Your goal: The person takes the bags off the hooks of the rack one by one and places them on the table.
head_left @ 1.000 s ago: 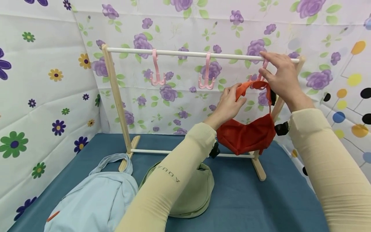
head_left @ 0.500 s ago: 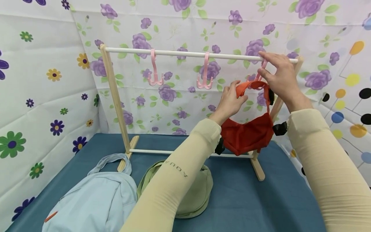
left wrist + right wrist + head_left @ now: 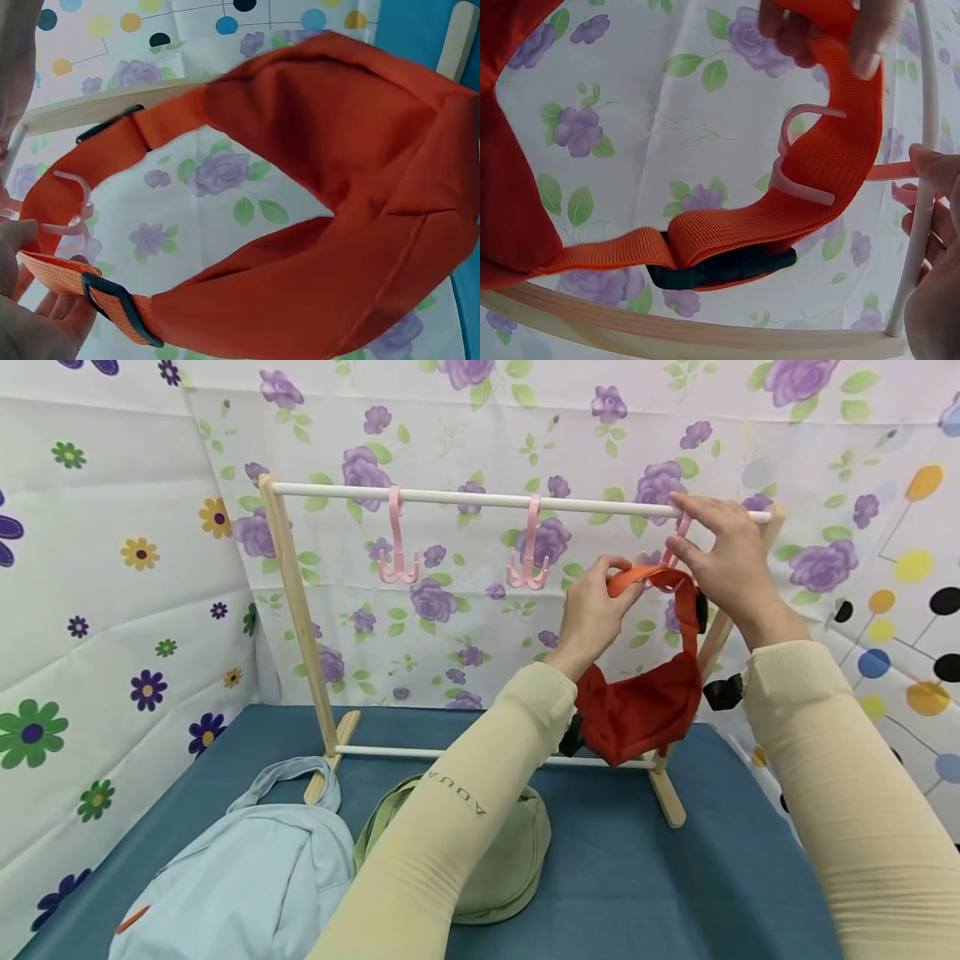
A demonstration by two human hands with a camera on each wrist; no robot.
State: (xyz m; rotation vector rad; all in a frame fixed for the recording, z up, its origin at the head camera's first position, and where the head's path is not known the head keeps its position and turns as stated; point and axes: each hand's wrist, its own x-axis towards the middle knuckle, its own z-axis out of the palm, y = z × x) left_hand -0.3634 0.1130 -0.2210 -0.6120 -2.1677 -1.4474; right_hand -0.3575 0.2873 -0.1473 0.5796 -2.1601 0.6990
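A small red bag hangs below the right end of the rack by its orange strap. My left hand pinches that strap between thumb and fingers. At the white rail, my right hand holds the upper stem of a pink hook, its forefinger over the rail. The right wrist view shows the strap lying across this hook, two curved prongs showing on the inner side of the loop. Dark buckles sit on the strap; the left wrist view shows another buckle close to my left fingers.
Two more pink hooks, one at left and one mid-rail, hang from the white rail. On the blue tabletop lie a light blue backpack and a green bag, partly behind my left sleeve. Flowered cloth stands behind.
My left hand has risen slightly and its fingers have closed more on the strap. The red bag has turned and narrowed in view. My right hand stays at the hook.
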